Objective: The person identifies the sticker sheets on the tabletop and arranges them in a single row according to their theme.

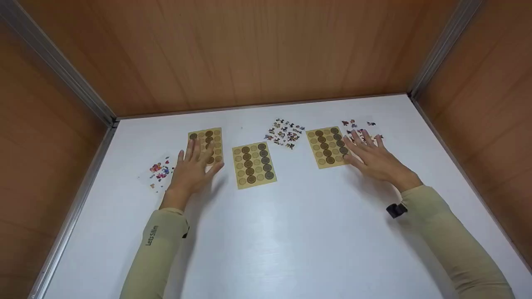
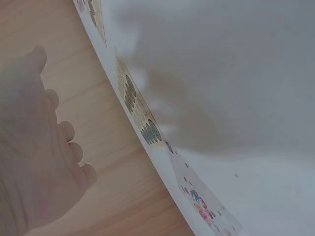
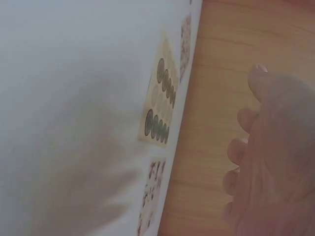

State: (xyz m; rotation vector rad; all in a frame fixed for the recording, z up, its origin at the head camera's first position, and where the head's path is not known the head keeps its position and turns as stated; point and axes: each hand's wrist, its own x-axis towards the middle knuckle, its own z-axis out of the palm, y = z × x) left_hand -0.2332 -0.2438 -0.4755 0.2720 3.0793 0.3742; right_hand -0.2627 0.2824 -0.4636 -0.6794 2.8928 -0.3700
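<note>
"Sleeves nearest us, angling in over the white table! What's out in front of them?"

"The left hand, fingers apart, and the right hand, fingers apart too, neither holding a thing! With shadows falling clear of both, I'd call them raised."

"And what's lying about them?"

"The left clear sheet, dotted with bright shapes, just beside the left hand! Then the middle card, flat and uncovered between the two. Farther on, the right card, its right edge under the thumb, and the left card, partly hidden by the left fingers."

"Deeper still?"

"The middle clear sheet, set back between the middle and right cards, then the right clear sheet, half behind the right fingers. Wooden panel behind it all."

"How should those fingers play it?"

"Lightly! My call: meet each card at its margins, fingers flat, no sideways shove, because thin stuff probably skids. Lift the wrists rather than drag them; a trailing cuff could shift those sheets."
</note>
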